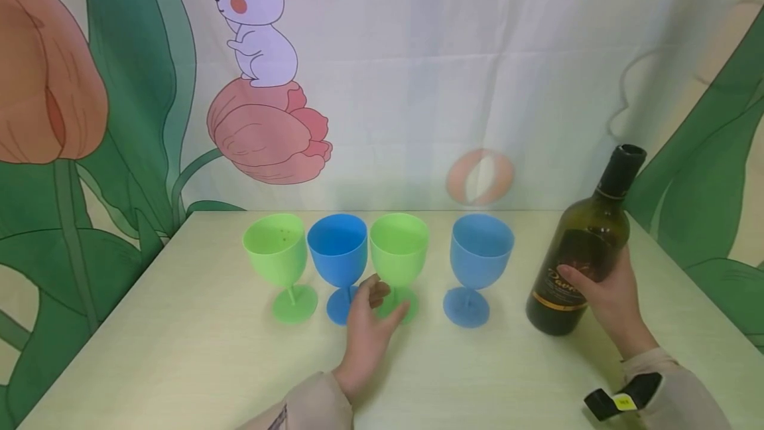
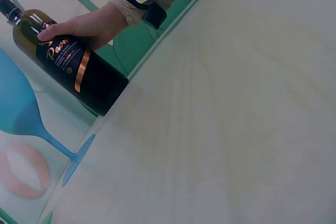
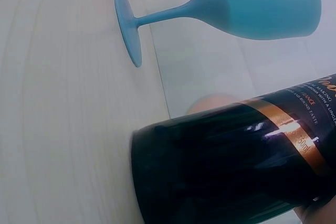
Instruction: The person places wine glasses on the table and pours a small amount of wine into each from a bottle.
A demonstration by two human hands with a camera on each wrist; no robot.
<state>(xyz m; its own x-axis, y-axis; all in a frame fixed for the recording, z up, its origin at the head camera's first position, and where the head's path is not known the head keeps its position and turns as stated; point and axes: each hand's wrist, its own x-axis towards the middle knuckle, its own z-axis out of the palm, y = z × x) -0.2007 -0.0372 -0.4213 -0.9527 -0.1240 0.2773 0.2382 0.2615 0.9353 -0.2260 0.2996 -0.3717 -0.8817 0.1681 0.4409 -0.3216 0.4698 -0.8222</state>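
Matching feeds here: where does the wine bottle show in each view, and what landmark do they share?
Head: wine bottle right of centre, in the right hand.
Left wrist: wine bottle at upper left, neck toward the left edge.
Right wrist: wine bottle at lower right, neck out of frame.
Shared landmark: the light blue goblet nearest it.

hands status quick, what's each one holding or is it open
Left hand: open, by a green cup; contact unclear.
Right hand: holding the bottle.

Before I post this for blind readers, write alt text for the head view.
A right hand grips a bottle beside four goblets, from left green, blue, green, blue; a left hand is near the third goblet.
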